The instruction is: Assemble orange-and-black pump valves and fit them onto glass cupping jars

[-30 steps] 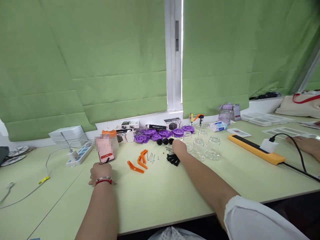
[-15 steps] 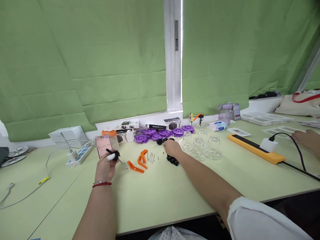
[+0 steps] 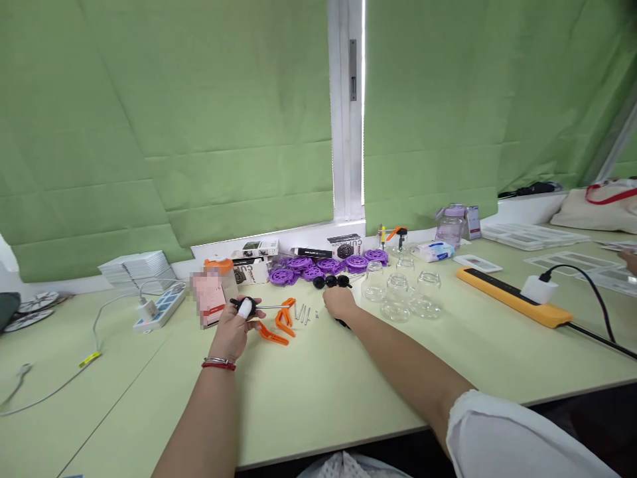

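My left hand (image 3: 231, 337), with a white covering on one finger, is closed round a black plastic part with a thin metal rod (image 3: 271, 307), which points right. Just beyond its fingertips lie several orange crank handles (image 3: 273, 336). My right hand (image 3: 341, 304) is lowered onto the table over small black parts (image 3: 342, 323), most of which it covers. Its fingers are hidden from me, so any hold is unclear. Round black knobs (image 3: 330, 282) sit just beyond it. Several metal pins (image 3: 302, 313) lie between the hands, with tiny metal pieces (image 3: 317, 315) beside them.
Glass jars (image 3: 397, 299) stand right of my right hand. Purple wheel-shaped parts (image 3: 313, 273) and boxes (image 3: 251, 272) line the back. A phone (image 3: 212, 297) leans at left. Power strips (image 3: 512, 299) with cables lie at both sides. Another person's hand (image 3: 630, 261) shows at far right.
My left hand has moved right, and the rod has swung from pointing down-right to nearly level. My right hand has come back from the black knobs onto the small black parts.
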`<state>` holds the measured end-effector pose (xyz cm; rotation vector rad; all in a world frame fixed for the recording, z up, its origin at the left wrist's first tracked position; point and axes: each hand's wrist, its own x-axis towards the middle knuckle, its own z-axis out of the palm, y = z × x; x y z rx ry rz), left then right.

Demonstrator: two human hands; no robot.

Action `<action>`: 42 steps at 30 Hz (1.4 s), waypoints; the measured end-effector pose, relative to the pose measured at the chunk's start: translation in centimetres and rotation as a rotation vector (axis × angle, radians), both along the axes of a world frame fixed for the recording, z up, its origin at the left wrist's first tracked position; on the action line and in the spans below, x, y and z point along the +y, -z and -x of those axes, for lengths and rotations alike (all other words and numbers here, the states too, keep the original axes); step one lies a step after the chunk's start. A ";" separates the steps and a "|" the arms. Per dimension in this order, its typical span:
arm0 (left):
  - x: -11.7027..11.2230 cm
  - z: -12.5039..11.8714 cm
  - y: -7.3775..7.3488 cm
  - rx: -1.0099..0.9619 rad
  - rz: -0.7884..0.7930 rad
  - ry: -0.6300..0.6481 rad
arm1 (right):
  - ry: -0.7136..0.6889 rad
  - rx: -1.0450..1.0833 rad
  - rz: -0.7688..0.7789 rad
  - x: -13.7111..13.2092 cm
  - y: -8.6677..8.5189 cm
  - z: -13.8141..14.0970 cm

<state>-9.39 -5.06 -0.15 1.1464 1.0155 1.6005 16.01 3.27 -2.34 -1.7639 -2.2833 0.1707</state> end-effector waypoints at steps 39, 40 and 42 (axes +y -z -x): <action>-1.9 -6.8 1.5 0.243 0.130 0.605 | 0.041 1.515 0.360 -7.8 0.9 -1.9; -1.8 -6.9 1.6 0.301 0.149 0.576 | 0.029 1.517 0.363 -7.9 0.9 -1.9; -1.6 -6.7 1.9 0.388 0.152 0.550 | 0.005 1.525 0.386 -7.9 0.9 -2.0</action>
